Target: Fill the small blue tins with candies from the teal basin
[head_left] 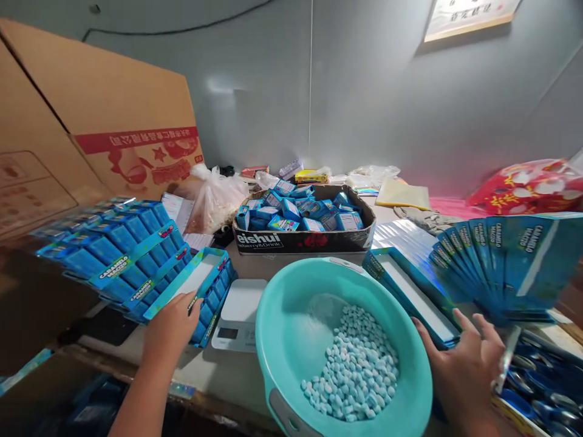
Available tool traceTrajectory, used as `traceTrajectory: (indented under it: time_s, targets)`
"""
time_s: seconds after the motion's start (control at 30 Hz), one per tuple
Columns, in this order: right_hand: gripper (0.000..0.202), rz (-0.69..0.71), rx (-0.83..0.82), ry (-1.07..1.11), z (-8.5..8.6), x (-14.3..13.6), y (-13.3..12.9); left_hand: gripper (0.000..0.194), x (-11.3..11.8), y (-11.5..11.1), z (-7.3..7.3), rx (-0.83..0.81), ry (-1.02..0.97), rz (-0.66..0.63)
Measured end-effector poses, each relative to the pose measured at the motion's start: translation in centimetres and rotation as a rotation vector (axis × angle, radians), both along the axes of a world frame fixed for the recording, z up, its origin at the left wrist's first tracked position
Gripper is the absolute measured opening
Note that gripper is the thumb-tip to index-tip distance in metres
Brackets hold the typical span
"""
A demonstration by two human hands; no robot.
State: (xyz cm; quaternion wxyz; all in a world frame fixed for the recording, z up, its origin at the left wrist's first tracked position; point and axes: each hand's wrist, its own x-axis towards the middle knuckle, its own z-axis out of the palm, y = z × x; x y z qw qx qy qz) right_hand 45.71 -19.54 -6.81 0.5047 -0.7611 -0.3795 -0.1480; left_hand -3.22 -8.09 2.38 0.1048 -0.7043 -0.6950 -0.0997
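Observation:
My left hand point(175, 321) is closed on the near end of a blue display box point(194, 276) with a bare white inside. That box rests against filled display boxes point(132, 255) of small blue packs, printed "CARAMELO MACIZO". My right hand point(469, 364) is at the near end of another blue display box point(416, 291), also white inside. The thumb lies on its left side and the index finger by its right corner; the other fingers are spread. Between my hands stands a turquoise basin point(291, 328) holding pale blue candies point(359, 370).
A white scale point(239, 315) sits left of the basin. Behind it is a carton point(305, 243) of small blue boxes. Fanned blue display boxes point(496, 261) stand at right, above a container of blue items point(542, 388). A large cardboard box point(136, 103) rises at left.

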Motion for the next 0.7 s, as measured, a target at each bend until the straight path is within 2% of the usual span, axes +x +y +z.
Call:
traceTrajectory:
  time_s: [0.07, 0.1, 0.17, 0.2, 0.27, 0.33, 0.4, 0.47, 0.53, 0.6, 0.7]
  targets:
    - [0.066, 0.02, 0.086, -0.108, 2.4, -1.0, -0.6, 0.04, -0.1, -0.1, -0.4, -0.003, -0.01, 0.024]
    - [0.059, 0.075, 0.132, -0.148, 3.7, -1.5, -0.8, 0.042, -0.1, -0.2, -0.4, -0.013, -0.021, 0.033]
    - [0.047, 0.296, 0.141, -0.183, 6.5, -2.4, -1.1, 0.046, -0.3, -0.3, -0.4, -0.04, -0.051, 0.039]
    - [0.042, 0.442, 0.077, -0.189, 7.7, -2.8, -1.0, 0.046, -0.4, -0.3, -0.5, -0.035, -0.067, 0.031]
    - [0.038, 0.722, -0.197, -0.235, 9.4, -3.8, -0.2, 0.042, -0.4, -0.6, -0.6, 0.07, -0.096, -0.015]
    - [0.044, 0.853, -0.59, -0.28, 9.9, -4.8, 1.2, 0.038, 0.0, -1.1, -0.8, 0.292, -0.13, -0.09]
    - [0.055, 0.862, -0.966, -0.297, 9.5, -5.7, 2.9, 0.04, 1.2, -1.9, -1.0, 0.504, -0.189, -0.187]
    - [0.055, 0.882, -1.25, -0.309, 9.0, -6.3, 4.3, 0.041, 2.9, -2.8, -1.0, 0.582, -0.284, -0.301]
    - [0.056, 0.889, -1.365, -0.312, 8.9, -6.9, 5.1, 0.035, 4.7, -3.5, -1.2, 0.585, -0.376, -0.443]
    - [0.063, 0.893, -1.39, -0.299, 9.3, -7.7, 5.1, 0.028, 6.4, -3.7, -1.6, 0.559, -0.441, -0.565]
    - [0.076, 0.93, -1.454, -0.242, 9.9, -9.3, 4.0, 0.021, 8.1, -3.5, -2.5, 0.507, -0.523, -0.65]
